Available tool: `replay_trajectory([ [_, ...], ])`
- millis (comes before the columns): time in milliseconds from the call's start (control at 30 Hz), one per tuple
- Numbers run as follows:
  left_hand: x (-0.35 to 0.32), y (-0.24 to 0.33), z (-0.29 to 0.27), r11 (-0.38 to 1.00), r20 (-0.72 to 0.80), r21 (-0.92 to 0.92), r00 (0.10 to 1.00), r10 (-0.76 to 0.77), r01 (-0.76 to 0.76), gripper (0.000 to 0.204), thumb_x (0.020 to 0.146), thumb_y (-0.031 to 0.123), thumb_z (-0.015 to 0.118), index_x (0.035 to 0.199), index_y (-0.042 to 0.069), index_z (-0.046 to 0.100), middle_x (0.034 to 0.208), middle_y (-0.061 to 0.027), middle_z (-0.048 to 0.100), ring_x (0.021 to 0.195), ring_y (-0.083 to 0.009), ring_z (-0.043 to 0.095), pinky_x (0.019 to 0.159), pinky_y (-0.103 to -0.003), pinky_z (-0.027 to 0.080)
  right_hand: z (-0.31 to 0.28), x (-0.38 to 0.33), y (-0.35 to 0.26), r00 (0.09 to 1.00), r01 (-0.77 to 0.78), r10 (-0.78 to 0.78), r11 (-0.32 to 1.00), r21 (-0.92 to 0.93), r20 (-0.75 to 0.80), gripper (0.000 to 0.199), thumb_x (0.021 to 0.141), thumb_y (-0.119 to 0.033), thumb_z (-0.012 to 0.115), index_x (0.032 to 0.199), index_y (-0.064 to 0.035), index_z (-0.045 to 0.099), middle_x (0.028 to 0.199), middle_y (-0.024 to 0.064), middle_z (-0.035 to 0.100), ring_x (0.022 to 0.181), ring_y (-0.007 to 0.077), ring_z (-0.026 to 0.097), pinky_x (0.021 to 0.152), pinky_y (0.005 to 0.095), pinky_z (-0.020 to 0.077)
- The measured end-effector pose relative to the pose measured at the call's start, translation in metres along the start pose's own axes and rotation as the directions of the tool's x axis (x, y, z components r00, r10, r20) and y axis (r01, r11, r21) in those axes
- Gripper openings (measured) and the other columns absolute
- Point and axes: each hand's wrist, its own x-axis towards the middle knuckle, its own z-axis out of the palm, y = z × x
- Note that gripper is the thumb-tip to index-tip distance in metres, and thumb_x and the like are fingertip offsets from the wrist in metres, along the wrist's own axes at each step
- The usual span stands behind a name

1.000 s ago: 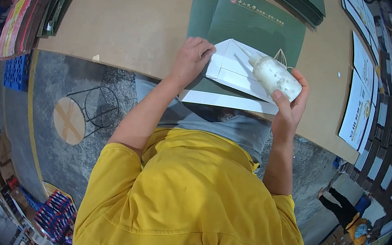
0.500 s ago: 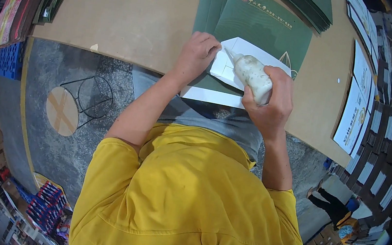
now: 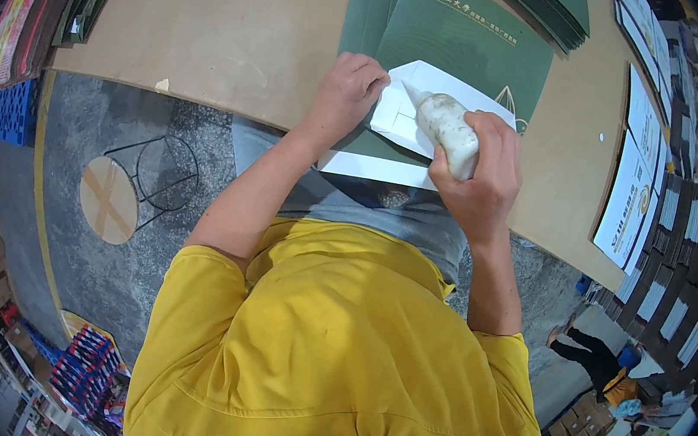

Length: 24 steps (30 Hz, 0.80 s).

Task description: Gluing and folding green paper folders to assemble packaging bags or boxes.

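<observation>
Since half a second ago, the right hand [image 3: 477, 180] has brought the soft whitish squeeze bottle with a pointed nozzle [image 3: 445, 129] lower and tilted it further, so that its tip now sits on the white folded paper flap [image 3: 419, 109]; a second ago the bottle was held up and away from the paper. That hand is closed around the bottle's lower body, fingers wrapped about it, nozzle pointing up and to the left in the head view. The left hand [image 3: 348, 94] is loosely curled, its fingertips pressing the flap's left edge flat. The flap lies on a dark green printed folder cover [image 3: 467, 36], which rests on the brown cardboard-coloured tabletop [image 3: 233, 25] near its front edge. A stack of similar green folders [image 3: 545, 2] sits further back, well apart from the hands. White printed sheets [image 3: 632, 183] lie to the right on the table. The person wears a yellow shirt [image 3: 332, 355]
</observation>
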Motion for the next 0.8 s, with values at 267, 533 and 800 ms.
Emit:
replay_trajectory([
  [267, 0.001, 0.001, -0.001, 1.0, -0.003, 0.003, 1.0, -0.002, 0.002, 0.01, 0.074, 0.0, 0.066, 0.083, 0.003, 0.063, 0.086, -0.0074, 0.062, 0.084, -0.0261, 0.057, 0.072, -0.034, 0.048, 0.004, 0.0, 0.001, 0.999, 0.017, -0.018, 1.0, -0.017, -0.044, 0.051, 0.056, -0.005, 0.073, 0.104, -0.0039, 0.057, 0.101, 0.0137, 0.057, 0.087, 0.0305, 0.055, 0.072, 0.0368, 0.0486],
  [533, 0.001, -0.002, -0.001, 1.0, 0.0, 0.015, 1.0, 0.01, -0.01, 0.01, 0.074, 0.0, 0.067, 0.083, 0.003, 0.062, 0.086, -0.0075, 0.062, 0.083, -0.0259, 0.057, 0.071, -0.034, 0.048, 0.006, -0.001, 0.002, 0.999, 0.003, -0.003, 1.0, 0.01, -0.044, 0.051, 0.056, -0.005, 0.073, 0.104, -0.0038, 0.057, 0.101, 0.015, 0.057, 0.088, 0.0316, 0.055, 0.073, 0.0372, 0.0486],
  [800, 0.0, -0.002, 0.002, 0.999, -0.014, 0.025, 1.0, 0.026, -0.026, 0.011, 0.075, 0.001, 0.068, 0.084, 0.003, 0.063, 0.086, -0.0079, 0.062, 0.083, -0.0262, 0.057, 0.071, -0.034, 0.048, -0.024, -0.024, 0.031, 0.757, -0.532, 0.652, 0.582, 0.615, 0.038, 0.046, 0.078, -0.016, 0.064, 0.118, -0.0015, 0.05, 0.113, 0.0129, 0.056, 0.099, 0.027, 0.059, 0.081, 0.0389, 0.051],
])
